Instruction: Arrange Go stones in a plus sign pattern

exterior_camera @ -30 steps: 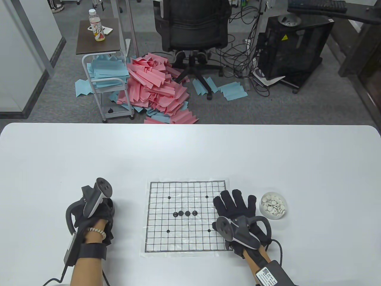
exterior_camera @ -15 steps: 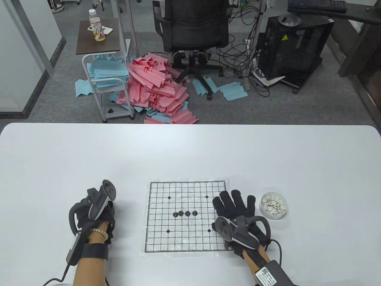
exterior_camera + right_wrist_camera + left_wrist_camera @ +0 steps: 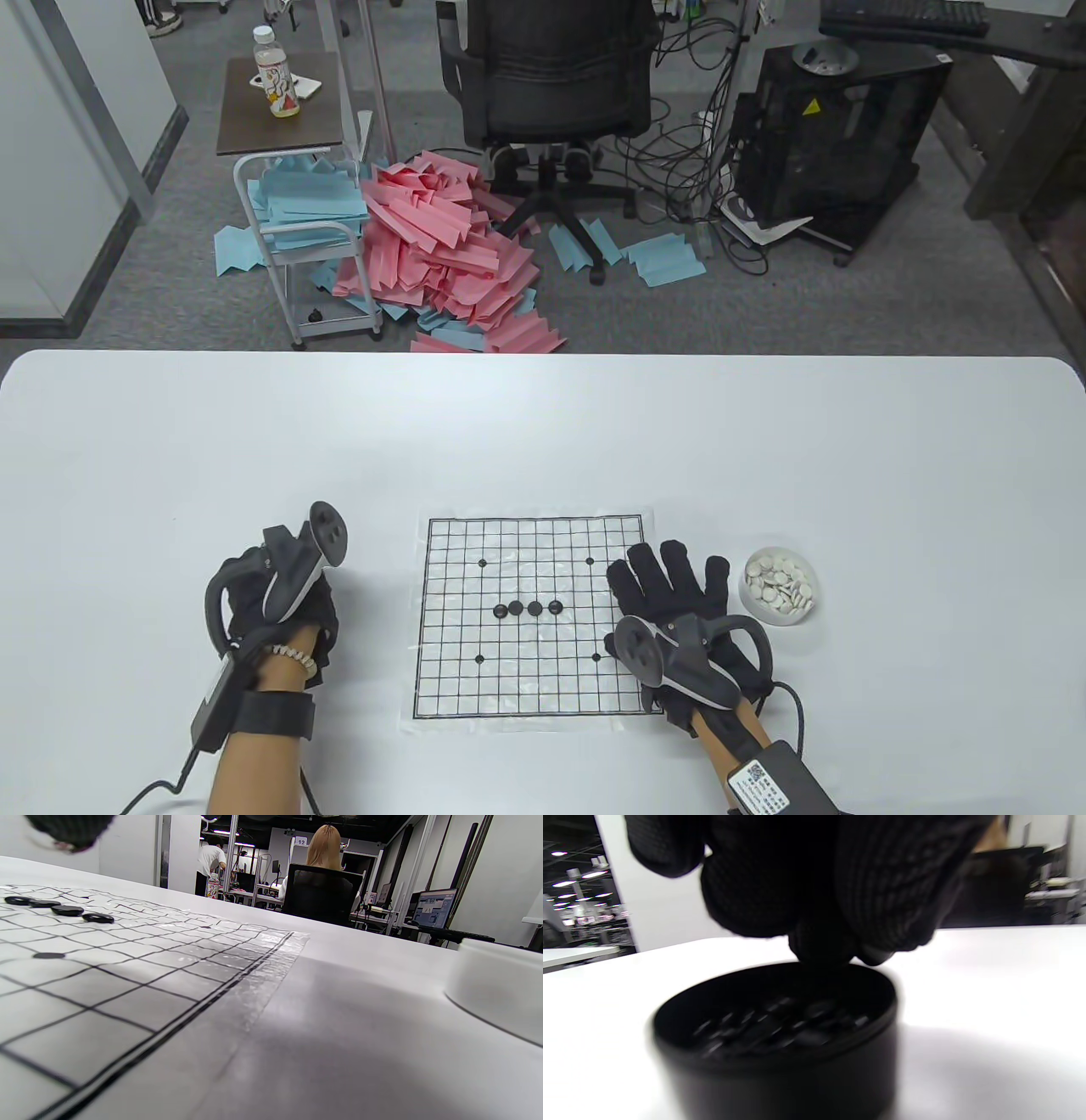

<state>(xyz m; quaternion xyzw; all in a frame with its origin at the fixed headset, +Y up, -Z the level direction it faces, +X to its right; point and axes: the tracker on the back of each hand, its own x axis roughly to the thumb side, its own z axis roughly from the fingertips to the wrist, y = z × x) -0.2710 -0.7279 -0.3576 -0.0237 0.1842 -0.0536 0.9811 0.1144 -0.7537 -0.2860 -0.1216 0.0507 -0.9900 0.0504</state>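
Observation:
The paper Go board (image 3: 475, 688) lies at the table's front centre. A short row of several black stones (image 3: 534, 608) sits along its middle line; it also shows in the right wrist view (image 3: 67, 910). My left hand (image 3: 288, 594) is left of the board, over the black bowl of black stones (image 3: 772, 1035), which the hand hides in the table view. In the left wrist view its fingertips (image 3: 831, 942) are bunched just above the bowl's rim and seem to pinch a black stone (image 3: 878, 957); the view is blurred. My right hand (image 3: 670, 569) rests flat and spread on the board's right edge.
A white bowl of white stones (image 3: 779, 586) stands just right of my right hand; its wall also shows in the right wrist view (image 3: 496, 984). The white table (image 3: 543, 441) stretches beyond the board. An office chair (image 3: 551, 76) and piled paper (image 3: 433, 246) lie on the floor behind it.
My left hand has moved right and a little away from me, closer to the board's left edge. My right hand and the stones on the board have not moved.

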